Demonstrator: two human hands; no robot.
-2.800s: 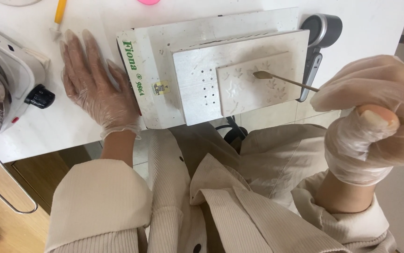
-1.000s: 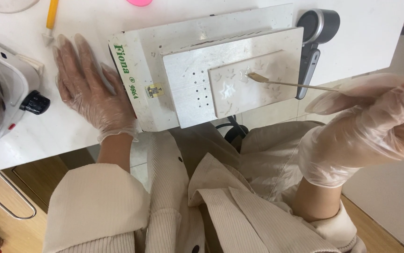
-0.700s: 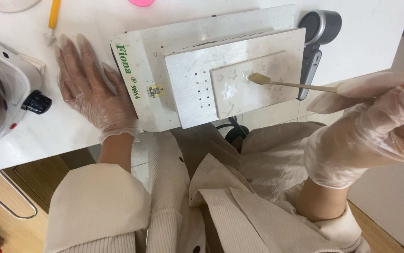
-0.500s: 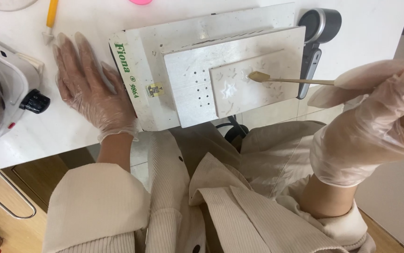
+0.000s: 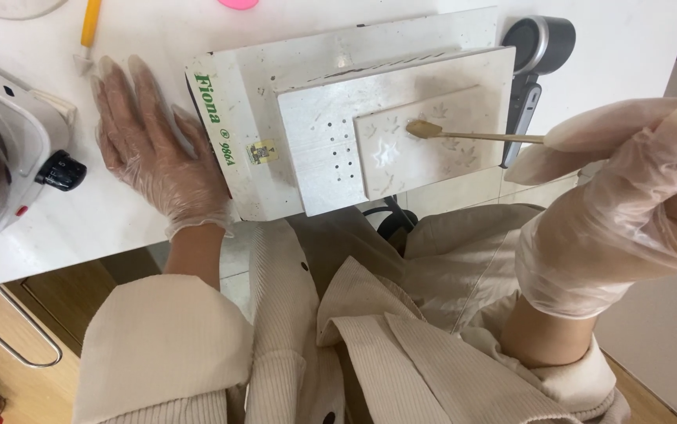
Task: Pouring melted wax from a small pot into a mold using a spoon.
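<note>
White table (image 5: 401, 16) carries everything, you sit at its near edge. Biggest item on it: the flat white machine base (image 5: 236, 102) with green lettering on its left side, a stepped white plate (image 5: 315, 118) on top of that, and a smaller white mould slab (image 5: 433, 149) on the plate's right half. The slab shows shallow star and leaf-like cavities; most look pale and unfilled as far as the frame shows, so judge the filling as barely started with nearly all cavities left. A black and grey handle (image 5: 539, 47) sits at the machine's right rear. Far left, a white hot plate (image 5: 9, 133) with a black knob (image 5: 60, 170) and part of a metal pot.

Your left hand (image 5: 154, 153) lies flat and open, gloved, on the table just beside the machine's left edge, holding nothing. Your right hand (image 5: 629, 196), gloved, is closed around the end of a thin wooden stick (image 5: 480, 136). The stick's tip carries a tan waxy blob (image 5: 423, 128), touching or just over the slab's upper cavities; cannot tell which.
</note>
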